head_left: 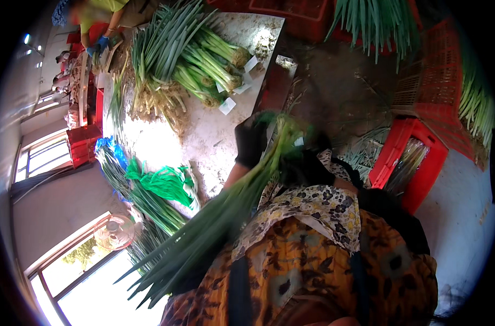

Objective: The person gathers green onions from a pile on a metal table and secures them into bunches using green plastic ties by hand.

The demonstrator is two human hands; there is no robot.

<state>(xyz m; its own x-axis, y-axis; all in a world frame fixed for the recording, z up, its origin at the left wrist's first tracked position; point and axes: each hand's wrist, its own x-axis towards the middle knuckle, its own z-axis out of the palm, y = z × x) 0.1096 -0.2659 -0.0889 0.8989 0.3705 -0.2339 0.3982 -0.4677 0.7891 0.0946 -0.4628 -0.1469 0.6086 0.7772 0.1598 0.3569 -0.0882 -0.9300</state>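
Note:
A bunch of green onions [225, 201] lies aslant in front of me. Its pale root end is up between my hands and its long leaves trail to the lower left, over my left forearm. My left hand [250, 140], in a dark glove, closes at the left side of the root end. On the other side my right hand [308, 167], also dark-gloved, grips the bunch, its fingers mostly lost in shadow. Blur covers the root end, where a small white tag [298, 141] shows.
Tied green onion bunches [209, 65] and white tags [227, 106] lie on the table [215, 127]. Green plastic ties [159, 182] rest on leaves at left. Red crates [435, 81] stand at right, a red bin [391, 152] nearer. Another person's gloved hands [98, 46] are at upper left.

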